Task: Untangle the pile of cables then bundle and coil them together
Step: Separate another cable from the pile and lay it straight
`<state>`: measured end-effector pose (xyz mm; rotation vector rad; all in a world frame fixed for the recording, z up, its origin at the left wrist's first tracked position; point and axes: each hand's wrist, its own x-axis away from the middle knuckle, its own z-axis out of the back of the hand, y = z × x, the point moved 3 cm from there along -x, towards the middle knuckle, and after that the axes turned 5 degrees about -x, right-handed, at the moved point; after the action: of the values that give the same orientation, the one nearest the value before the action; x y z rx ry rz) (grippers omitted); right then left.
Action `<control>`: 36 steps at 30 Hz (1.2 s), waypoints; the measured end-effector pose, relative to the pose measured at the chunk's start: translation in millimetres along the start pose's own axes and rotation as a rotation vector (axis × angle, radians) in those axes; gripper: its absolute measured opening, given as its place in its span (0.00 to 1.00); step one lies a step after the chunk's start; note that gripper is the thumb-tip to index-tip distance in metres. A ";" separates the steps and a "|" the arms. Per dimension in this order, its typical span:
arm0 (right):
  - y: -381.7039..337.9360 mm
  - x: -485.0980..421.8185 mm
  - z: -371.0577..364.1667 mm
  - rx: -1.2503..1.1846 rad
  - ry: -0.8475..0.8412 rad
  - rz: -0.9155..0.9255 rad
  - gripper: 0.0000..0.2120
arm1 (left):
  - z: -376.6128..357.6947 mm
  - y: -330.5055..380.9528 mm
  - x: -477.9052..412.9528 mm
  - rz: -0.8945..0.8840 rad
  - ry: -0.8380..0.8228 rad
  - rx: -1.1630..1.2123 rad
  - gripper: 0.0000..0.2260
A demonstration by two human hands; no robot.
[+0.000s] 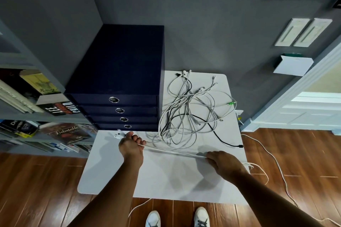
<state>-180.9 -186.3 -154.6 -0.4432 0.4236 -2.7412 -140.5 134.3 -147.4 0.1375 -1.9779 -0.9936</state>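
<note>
Spanning both hands, a few white cables [171, 151] run taut left to right over the bench [166, 180]. The left hand [131, 146] is fisted round the plug ends, and the right hand [224, 163] is curled over the strands. One tangled pile [188, 114] lies just beyond, its near edge closest to the left hand. It holds one black cable [217, 132]; the white ones are too tangled to count.
</note>
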 end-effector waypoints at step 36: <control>-6.7 -277.7 117.3 -0.020 0.039 -0.214 0.14 | -13.8 -25.1 -18.6 -0.345 -0.144 -0.489 0.15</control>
<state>107.2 -106.5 -115.4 -0.4654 0.4371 -2.9588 -125.7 117.5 -173.3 0.1386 -1.8103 -1.7242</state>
